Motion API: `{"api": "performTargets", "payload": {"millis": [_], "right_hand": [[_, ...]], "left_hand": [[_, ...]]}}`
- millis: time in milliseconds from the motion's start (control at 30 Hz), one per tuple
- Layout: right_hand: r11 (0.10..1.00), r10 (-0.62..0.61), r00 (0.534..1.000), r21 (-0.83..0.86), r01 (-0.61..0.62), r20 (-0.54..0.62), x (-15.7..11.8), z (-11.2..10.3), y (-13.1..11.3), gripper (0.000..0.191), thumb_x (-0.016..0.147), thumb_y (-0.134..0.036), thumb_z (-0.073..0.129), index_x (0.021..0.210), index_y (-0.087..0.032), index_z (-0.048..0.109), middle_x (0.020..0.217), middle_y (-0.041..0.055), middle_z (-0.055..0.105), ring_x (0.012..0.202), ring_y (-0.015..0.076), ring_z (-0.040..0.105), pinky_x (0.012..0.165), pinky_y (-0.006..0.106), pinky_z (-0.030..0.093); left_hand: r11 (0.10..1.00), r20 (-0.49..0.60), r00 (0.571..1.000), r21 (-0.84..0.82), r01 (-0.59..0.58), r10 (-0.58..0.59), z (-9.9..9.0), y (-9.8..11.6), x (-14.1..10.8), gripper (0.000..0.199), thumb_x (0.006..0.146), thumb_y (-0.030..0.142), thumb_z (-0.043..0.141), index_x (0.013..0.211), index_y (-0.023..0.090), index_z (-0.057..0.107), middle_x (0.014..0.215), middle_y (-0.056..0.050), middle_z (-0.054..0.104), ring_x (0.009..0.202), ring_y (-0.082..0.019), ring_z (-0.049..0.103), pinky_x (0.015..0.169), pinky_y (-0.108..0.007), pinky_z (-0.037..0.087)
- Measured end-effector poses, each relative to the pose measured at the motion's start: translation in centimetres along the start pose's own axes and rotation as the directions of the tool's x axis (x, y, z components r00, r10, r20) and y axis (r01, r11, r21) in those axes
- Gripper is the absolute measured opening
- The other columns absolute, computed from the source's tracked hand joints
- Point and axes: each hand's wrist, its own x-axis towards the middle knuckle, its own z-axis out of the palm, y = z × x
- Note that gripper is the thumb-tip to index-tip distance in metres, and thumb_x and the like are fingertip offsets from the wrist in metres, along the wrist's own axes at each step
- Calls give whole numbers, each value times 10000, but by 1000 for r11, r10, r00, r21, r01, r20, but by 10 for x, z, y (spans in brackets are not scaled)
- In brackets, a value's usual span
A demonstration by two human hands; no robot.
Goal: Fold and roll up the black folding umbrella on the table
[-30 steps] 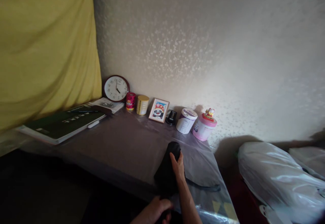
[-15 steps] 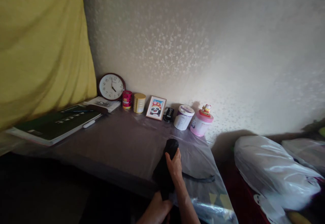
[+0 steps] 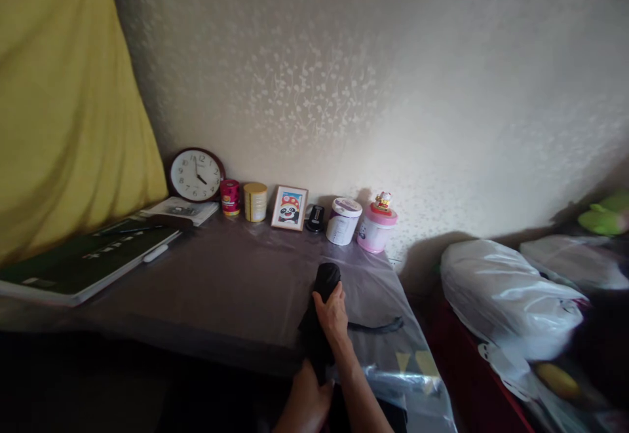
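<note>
A black folded bundle, its exact kind hard to tell, (image 3: 327, 278) lies along the front right of the table, its rounded end pointing to the wall. My right hand (image 3: 333, 314) is wrapped round its upper part, the thumb on the left side. Lower down, at the table's front edge, my left hand (image 3: 308, 399) is closed on the bundle's near end, which is dark and partly hidden. A dark strap (image 3: 377, 327) lies on the table to the right of my right wrist.
Along the wall stand a clock (image 3: 197, 175), a red can (image 3: 230, 198), a yellow tin (image 3: 255, 202), a panda picture (image 3: 289, 208), a black object (image 3: 316, 218), a white tub (image 3: 344, 222) and a pink jar (image 3: 376, 230). Left lies a green book (image 3: 93, 256); right, white bags (image 3: 506, 295).
The view has shifted, so the objects along the wall appear further left. Both hands keep hold of the black bundle, with little change in their grip.
</note>
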Motion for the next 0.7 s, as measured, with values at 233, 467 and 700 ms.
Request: {"api": "performTargets", "payload": {"millis": [233, 467, 700], "right_hand": [[990, 62, 997, 130, -55, -47, 3, -2, 7, 690, 687, -364, 534, 1275, -29, 399, 1154, 239, 554, 1030, 347, 577, 833, 417, 452], [958, 38, 998, 285, -24, -44, 7, -3, 14, 669, 652, -339, 557, 1225, -16, 441, 1159, 231, 552, 1098, 325, 531, 921, 399, 422], [893, 46, 998, 450, -23, -39, 9, -5, 27, 637, 639, -387, 589, 1191, -86, 483, 1130, 164, 599, 1082, 282, 545, 917, 372, 432]], "left_hand": [[992, -48, 996, 99, -74, 79, 0, -2, 1, 523, 640, 273, 683, 1117, 133, 522, 1063, -144, 644, 1055, -273, 573, 821, -290, 424], [982, 248, 966, -150, 117, -77, -6, -7, -7, 352, 693, 498, 597, 833, 176, 577, 546, 36, 540, 487, -127, 508, 486, -232, 377], [949, 404, 907, -221, 224, -120, -4, -14, -14, 330, 671, 515, 513, 590, 198, 475, 448, 69, 371, 403, -69, 362, 448, -204, 303]]}}
